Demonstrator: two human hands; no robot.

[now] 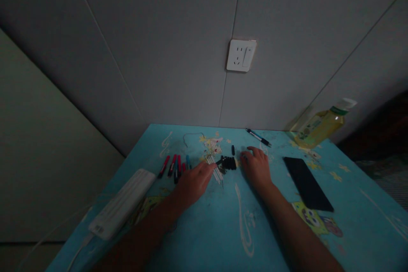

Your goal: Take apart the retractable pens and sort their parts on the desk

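Note:
My left hand [198, 179] is closed around a small black piece [219, 161], its fingertips pinching it above several thin white sticks [217, 174]. A cluster of black pieces [229, 162] lies just right of those fingertips. My right hand [256, 163] rests on the table right of the cluster, fingers loosely curved and apart, with nothing visible in it. One separate small black cap [233, 150] sits behind the cluster. Left of my left hand are several red markers [164, 166] and a blue one [188, 162], some partly hidden by the hand.
The blue patterned table [210, 229] meets a grey wall. A white power strip [123, 204] lies at the left, a pen [258, 137] at the back. To the right are a black phone-like slab [307, 182] and a yellow liquid bottle [321, 127]. A socket [241, 55] is on the wall.

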